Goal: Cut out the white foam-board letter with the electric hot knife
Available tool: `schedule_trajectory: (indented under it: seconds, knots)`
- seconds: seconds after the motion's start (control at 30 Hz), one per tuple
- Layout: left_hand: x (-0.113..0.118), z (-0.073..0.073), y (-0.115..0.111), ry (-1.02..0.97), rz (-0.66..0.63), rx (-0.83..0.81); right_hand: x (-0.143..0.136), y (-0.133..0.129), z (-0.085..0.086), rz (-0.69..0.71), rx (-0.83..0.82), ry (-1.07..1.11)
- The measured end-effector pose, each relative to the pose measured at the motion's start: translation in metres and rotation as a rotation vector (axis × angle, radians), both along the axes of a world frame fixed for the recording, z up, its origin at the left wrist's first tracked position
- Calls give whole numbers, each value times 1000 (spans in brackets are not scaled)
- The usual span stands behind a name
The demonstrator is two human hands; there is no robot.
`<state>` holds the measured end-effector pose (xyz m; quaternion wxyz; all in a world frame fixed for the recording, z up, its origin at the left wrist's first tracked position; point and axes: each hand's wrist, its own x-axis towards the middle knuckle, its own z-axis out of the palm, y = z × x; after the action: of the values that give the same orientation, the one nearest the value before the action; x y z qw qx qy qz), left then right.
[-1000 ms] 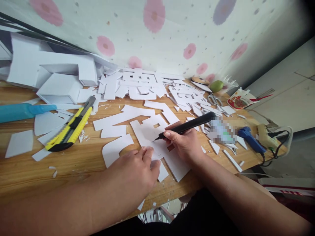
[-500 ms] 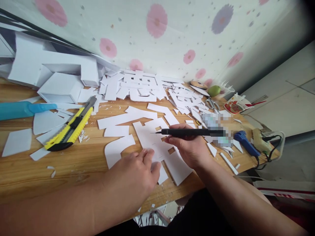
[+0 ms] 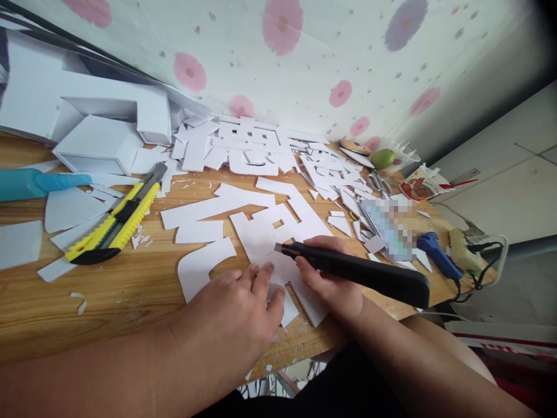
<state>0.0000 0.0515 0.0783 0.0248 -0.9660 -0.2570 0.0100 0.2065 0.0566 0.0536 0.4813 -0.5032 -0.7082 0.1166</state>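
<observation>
A white foam-board piece (image 3: 256,232) with small square cutouts lies flat on the wooden table. My left hand (image 3: 241,305) rests on its near part, fingers stretched out and pressing down, holding nothing. In my right hand (image 3: 337,293) is a black box cutter (image 3: 365,273), its handle pointing right and toward me. The blade tip is at the board's surface, just beyond my left fingertips, beside a short thin line. Whether it touches the board I cannot tell. My right hand hides part of the board's right side.
A yellow box cutter (image 3: 117,220) lies at left, near a blue bottle (image 3: 39,184). White boxy shapes (image 3: 100,142) stand behind. Cut scraps (image 3: 250,145) are heaped at the back. Scissors (image 3: 379,183), a blue glue gun (image 3: 439,255) and a power strip (image 3: 465,252) lie right.
My right hand has turned the box cutter from level to slanting, with its handle swung down toward me and its blade lower over the board. My left hand stays on the board. The view shifted slightly.
</observation>
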Motion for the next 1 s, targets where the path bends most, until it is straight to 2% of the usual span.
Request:
schedule_trajectory:
  seconds: [0.3, 0.5, 0.73, 0.9, 1.0]
  knots:
    - [-1, -3, 1, -53, -3, 34, 1, -2, -4, -11, -56, -56]
    - [-1, -10, -1, -181, 7, 92, -3, -3, 7, -18, -97, -129]
    - [-4, -5, -3, -168, 11, 136, 5, -5, 12, 122, -78, -184]
    - [-5, -5, -3, -148, 33, 118, 7, -12, 21, 127, -81, -199]
    - [-5, -6, -2, -178, 20, 151, 7, -19, 28, 109, -139, -192]
